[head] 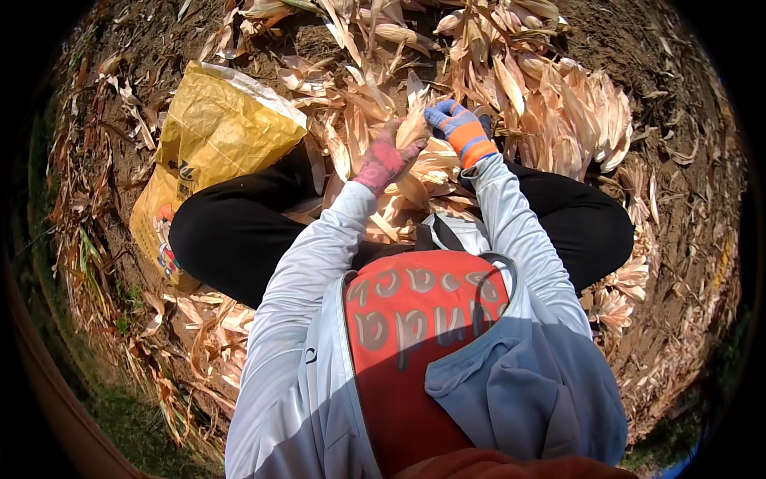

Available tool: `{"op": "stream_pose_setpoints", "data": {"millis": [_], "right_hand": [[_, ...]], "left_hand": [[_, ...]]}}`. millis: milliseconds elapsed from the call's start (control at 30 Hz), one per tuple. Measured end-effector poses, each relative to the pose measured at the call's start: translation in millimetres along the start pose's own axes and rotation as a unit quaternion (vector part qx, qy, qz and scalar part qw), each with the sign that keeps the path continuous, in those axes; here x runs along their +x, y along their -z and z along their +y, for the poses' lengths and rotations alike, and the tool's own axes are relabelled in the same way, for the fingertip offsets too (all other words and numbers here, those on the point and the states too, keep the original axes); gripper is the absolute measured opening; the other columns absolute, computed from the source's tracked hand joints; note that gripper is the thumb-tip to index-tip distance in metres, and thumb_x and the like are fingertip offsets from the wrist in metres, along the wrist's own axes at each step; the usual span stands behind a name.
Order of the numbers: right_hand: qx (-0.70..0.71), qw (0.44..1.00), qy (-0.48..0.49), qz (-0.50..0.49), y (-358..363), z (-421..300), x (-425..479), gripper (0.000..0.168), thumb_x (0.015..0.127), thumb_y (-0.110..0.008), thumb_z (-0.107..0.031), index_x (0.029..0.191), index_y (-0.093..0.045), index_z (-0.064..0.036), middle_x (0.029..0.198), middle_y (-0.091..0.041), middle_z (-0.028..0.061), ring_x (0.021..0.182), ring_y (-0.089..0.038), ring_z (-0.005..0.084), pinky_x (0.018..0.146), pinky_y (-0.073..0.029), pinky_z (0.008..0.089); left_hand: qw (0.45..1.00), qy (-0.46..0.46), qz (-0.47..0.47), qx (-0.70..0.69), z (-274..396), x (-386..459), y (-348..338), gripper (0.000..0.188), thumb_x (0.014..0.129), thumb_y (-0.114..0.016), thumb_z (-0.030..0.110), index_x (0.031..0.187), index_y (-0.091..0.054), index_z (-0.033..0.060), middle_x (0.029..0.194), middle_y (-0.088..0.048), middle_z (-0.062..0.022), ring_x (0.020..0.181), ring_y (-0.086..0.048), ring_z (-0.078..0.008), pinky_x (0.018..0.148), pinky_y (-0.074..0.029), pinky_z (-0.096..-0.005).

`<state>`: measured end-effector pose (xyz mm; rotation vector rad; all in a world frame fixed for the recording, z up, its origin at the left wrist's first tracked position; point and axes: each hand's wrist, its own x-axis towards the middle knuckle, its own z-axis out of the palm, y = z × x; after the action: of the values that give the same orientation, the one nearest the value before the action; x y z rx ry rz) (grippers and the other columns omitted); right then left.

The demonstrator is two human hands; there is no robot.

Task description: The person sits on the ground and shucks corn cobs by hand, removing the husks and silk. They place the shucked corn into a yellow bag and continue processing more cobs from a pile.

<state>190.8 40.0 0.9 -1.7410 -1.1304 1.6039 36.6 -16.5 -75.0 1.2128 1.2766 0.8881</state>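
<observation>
My left hand (pixel 386 160), in a pinkish-red glove, grips an ear of corn (pixel 414 124) wrapped in dry, pale husk. The ear points away from me, between my bent legs. On its right side, my right hand (pixel 462 133) wears a blue and orange striped glove, its fingers curled in at the edge of the husk. Those fingertips are partly hidden, and no kernels show on the ear. Loose dry husks (pixel 431 170) lie beneath both hands and around my feet.
A yellow woven sack (pixel 230 120) with printing lies left, against my left knee (pixel 209 233). Husk-covered corn (pixel 574 117) is heaped ahead and to the right. More husks (pixel 622 287) lie beside my right knee. Brown soil (pixel 658 108) with dry leaves surrounds me.
</observation>
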Motion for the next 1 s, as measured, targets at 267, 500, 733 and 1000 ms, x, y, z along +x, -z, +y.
{"op": "stream_pose_setpoints", "data": {"millis": [267,500,733,1000], "right_hand": [[0.383,0.919,0.056,-0.070,-16,-35,-27,0.008,0.085,-0.048,-0.014,0.088,-0.046,-0.006,0.073,-0.055,0.0085,0.062,-0.054,0.0225,0.064,-0.047,0.0354],[0.346,0.917,-0.009,-0.196,-46,-51,-80,0.009,0.084,-0.049,-0.018,0.083,-0.045,-0.009,0.057,-0.038,0.0007,0.046,-0.037,0.0079,0.040,-0.032,0.0198],[0.000,0.985,0.164,-0.046,-86,-56,-113,0.009,0.079,-0.054,-0.010,0.079,-0.046,-0.004,0.065,-0.045,0.0022,0.056,-0.043,0.0079,0.050,-0.037,0.0219],[-0.045,0.976,0.202,-0.061,-82,-71,-127,0.008,0.081,-0.052,-0.010,0.081,-0.046,-0.005,0.063,-0.043,0.0001,0.055,-0.040,0.0060,0.049,-0.035,0.0208]], "left_hand": [[0.947,0.188,-0.077,-0.249,19,-4,19,0.061,0.078,-0.049,0.051,0.112,-0.045,-0.0003,0.096,-0.055,-0.0125,0.086,-0.052,-0.0168,0.073,-0.042,-0.0263],[0.966,0.153,0.150,-0.142,21,2,30,0.054,0.081,-0.049,0.041,0.107,-0.048,-0.0056,0.098,-0.055,-0.0113,0.085,-0.051,-0.0194,0.076,-0.040,-0.0300],[0.934,0.148,0.232,-0.227,29,12,44,0.050,0.080,-0.052,0.041,0.101,-0.052,-0.0045,0.090,-0.058,-0.0136,0.079,-0.053,-0.0215,0.071,-0.041,-0.0310],[0.935,0.147,0.207,-0.249,15,13,46,0.049,0.080,-0.052,0.040,0.102,-0.051,-0.0039,0.088,-0.057,-0.0138,0.076,-0.054,-0.0227,0.068,-0.043,-0.0315]]}}
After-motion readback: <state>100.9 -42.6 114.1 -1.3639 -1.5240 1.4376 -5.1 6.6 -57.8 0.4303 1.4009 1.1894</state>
